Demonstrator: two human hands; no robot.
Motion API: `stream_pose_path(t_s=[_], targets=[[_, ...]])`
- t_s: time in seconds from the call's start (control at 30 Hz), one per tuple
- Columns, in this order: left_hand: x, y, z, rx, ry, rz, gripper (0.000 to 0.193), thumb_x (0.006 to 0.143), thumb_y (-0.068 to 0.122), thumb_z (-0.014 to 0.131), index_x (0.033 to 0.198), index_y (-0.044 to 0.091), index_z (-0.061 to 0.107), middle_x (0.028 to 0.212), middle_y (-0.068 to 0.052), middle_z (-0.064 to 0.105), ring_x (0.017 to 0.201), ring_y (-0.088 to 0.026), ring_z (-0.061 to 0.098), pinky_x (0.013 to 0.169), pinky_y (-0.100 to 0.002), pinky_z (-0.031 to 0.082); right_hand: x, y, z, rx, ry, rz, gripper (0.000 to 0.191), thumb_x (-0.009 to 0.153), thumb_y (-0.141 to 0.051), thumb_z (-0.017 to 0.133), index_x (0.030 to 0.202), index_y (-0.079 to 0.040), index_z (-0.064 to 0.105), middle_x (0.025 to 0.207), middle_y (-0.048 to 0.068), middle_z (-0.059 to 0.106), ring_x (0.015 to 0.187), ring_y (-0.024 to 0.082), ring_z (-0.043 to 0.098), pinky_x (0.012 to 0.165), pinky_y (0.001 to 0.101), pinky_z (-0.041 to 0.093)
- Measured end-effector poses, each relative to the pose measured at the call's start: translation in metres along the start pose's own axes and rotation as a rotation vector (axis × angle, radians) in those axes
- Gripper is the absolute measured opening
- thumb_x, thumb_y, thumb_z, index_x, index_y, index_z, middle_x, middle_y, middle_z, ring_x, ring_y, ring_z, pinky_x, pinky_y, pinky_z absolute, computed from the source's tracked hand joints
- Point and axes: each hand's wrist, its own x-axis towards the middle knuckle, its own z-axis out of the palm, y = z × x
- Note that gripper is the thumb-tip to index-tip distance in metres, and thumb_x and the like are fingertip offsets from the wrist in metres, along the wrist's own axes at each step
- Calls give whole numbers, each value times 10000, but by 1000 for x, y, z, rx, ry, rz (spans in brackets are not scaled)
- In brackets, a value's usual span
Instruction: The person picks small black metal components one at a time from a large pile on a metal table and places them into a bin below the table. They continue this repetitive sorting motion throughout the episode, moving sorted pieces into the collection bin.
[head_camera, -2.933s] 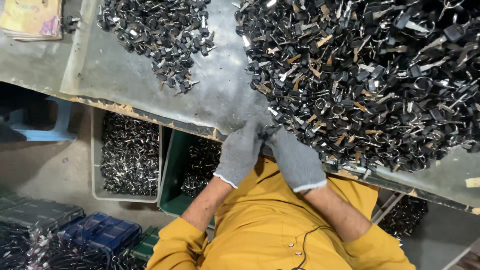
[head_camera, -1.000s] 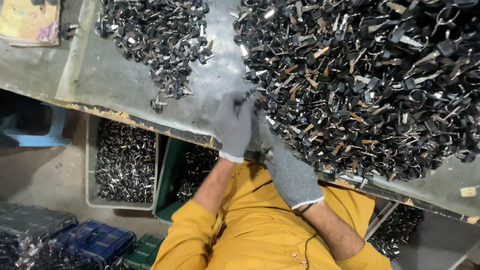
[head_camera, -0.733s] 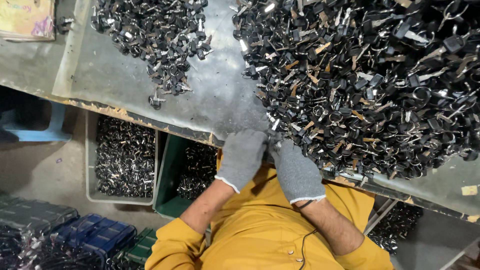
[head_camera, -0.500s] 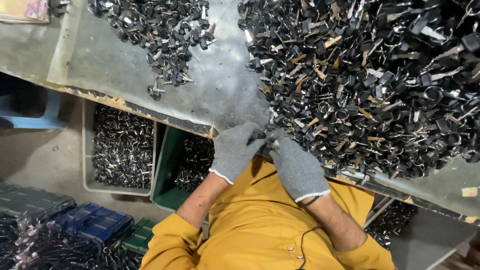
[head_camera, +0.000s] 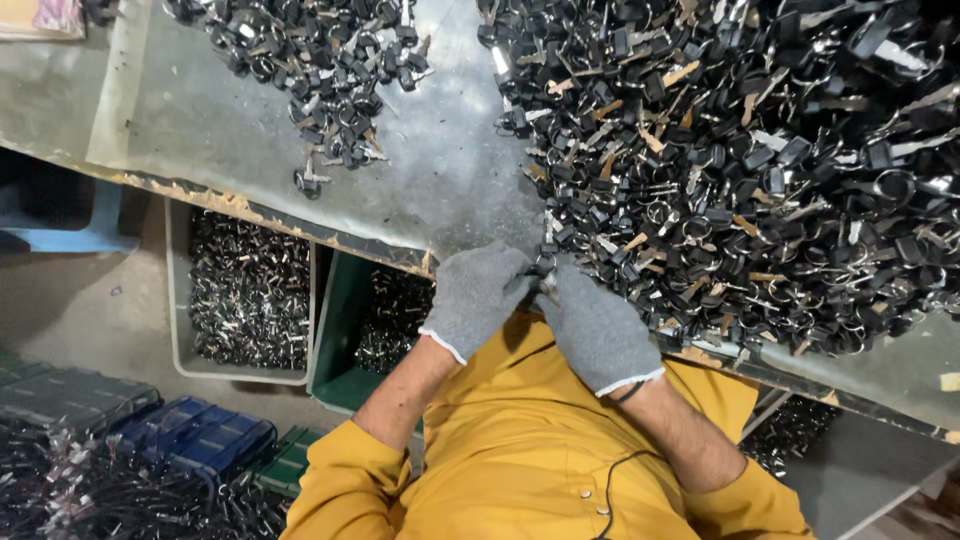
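Note:
Both my hands wear grey knit gloves and meet at the near edge of the grey worktable (head_camera: 215, 130). My left hand (head_camera: 477, 297) and my right hand (head_camera: 592, 325) pinch one small black and metal key-ring part (head_camera: 541, 283) between their fingertips. Just beyond them spreads a large heap of black keys and metal rings (head_camera: 740, 150) over the right of the table. A smaller pile of the same parts (head_camera: 320, 60) lies at the far left.
Under the table edge stand a grey bin (head_camera: 245, 295) and a green bin (head_camera: 370, 320), both holding metal parts. Blue and dark plastic cases (head_camera: 190, 440) lie on the floor at lower left. A blue stool (head_camera: 70, 225) stands at the left.
One second ago my left hand reached out over the table toward the small pile. It has come back to the edge, and both hands now close together on one small part.

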Motion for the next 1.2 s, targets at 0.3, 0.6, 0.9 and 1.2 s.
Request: stream_pose_path(t_s=[0.3, 0.6, 0.9, 1.2], targets=[[-7, -2, 13, 150, 77, 262, 81, 857, 104, 637, 932, 88, 611, 844, -96, 603, 804, -309, 648, 749, -442, 529, 1, -7, 18, -295, 69, 57, 208, 1053, -220, 482, 1180, -62, 529, 887, 190, 714, 683, 382, 728, 553, 494, 590], [-12, 0, 14, 51, 93, 32, 88, 873, 174, 711, 906, 109, 661, 815, -89, 645, 782, -310, 668, 713, -448, 529, -6, -5, -15, 169, -1, -8, 268, 1025, -269, 506, 1227, -96, 539, 959, 194, 721, 786, 433, 711, 623, 526, 593], [-15, 2, 19, 100, 123, 125, 58, 899, 110, 654, 953, 91, 642, 833, -97, 622, 799, -313, 646, 743, -445, 509, 3, -7, -8, -50, -70, 64, 270, 1004, -290, 510, 1108, -41, 524, 853, 236, 725, 766, 446, 707, 651, 561, 561], [-18, 10, 12, 39, 186, 110, 242, 847, 46, 614, 1089, 42, 625, 913, -135, 636, 880, -358, 637, 789, -472, 482, 2, -2, 5, -80, 29, 40, 301, 954, -290, 563, 1136, -50, 544, 829, 188, 711, 696, 412, 711, 573, 525, 571]])
